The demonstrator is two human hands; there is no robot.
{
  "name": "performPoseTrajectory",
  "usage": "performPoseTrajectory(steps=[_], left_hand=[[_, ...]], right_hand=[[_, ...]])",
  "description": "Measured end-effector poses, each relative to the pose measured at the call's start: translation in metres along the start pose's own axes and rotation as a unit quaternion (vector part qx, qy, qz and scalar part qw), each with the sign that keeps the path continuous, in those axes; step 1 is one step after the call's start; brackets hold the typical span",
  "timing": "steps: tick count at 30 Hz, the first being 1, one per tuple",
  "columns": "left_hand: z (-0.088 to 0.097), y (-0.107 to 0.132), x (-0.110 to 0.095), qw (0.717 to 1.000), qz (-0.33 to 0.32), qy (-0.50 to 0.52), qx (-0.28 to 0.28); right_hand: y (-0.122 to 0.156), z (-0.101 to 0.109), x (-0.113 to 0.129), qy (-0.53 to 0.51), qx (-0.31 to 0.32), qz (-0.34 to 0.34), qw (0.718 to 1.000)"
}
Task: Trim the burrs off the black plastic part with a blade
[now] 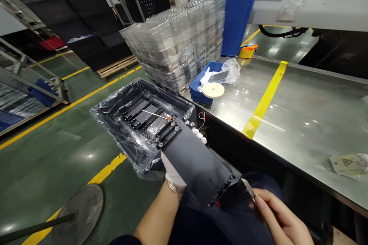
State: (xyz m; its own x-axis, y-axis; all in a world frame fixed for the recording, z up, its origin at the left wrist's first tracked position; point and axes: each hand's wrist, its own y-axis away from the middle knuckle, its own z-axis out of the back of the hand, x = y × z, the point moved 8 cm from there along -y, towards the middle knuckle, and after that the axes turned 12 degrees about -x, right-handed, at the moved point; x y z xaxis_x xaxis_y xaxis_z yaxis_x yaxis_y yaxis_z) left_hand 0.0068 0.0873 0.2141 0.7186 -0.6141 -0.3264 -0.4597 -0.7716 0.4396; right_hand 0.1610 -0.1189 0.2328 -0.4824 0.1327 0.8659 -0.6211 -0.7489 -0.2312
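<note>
My left hand point(172, 168), in a white glove, holds a flat dark grey plate point(195, 160) from underneath, with fingertips showing at its far edge. The plate's far end reaches over a black bin lined with clear plastic point(115, 105) that holds dark parts. My right hand point(280, 214), bare, pinches a thin metal tool point(249, 190) low at the right, just off the plate's near corner, above my dark trousers.
A steel table point(301, 115) with a yellow tape stripe runs along the right. On it sit a blue tray point(198, 86) with a white disc, a tall stack of clear plastic trays point(178, 42), a tape roll and a warning label point(349, 162). Green floor lies to the left.
</note>
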Motion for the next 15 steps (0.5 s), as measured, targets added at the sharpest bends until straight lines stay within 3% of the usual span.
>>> performPoseTrajectory(steps=[2,4,9,12,15], left_hand=[[0.003,0.001,0.004,1.000,0.011,0.014,-0.021],[0.005,0.003,0.008,0.999,0.025,0.027,-0.028],[-0.004,0.007,0.014,0.998,0.043,0.030,0.044],[-0.005,0.004,0.014,0.997,0.054,0.047,0.028],[0.001,-0.004,0.013,0.997,0.049,0.065,-0.007]], right_hand=[[-0.001,-0.005,-0.012,-0.025,-0.022,-0.079,0.996],[-0.001,-0.016,-0.015,-0.040,-0.023,-0.117,0.992],[0.001,-0.037,-0.007,-0.047,-0.003,-0.138,0.989],[-0.004,-0.033,-0.008,-0.032,0.012,-0.124,0.992],[-0.031,-0.012,-0.030,0.026,-0.027,-0.096,0.995]])
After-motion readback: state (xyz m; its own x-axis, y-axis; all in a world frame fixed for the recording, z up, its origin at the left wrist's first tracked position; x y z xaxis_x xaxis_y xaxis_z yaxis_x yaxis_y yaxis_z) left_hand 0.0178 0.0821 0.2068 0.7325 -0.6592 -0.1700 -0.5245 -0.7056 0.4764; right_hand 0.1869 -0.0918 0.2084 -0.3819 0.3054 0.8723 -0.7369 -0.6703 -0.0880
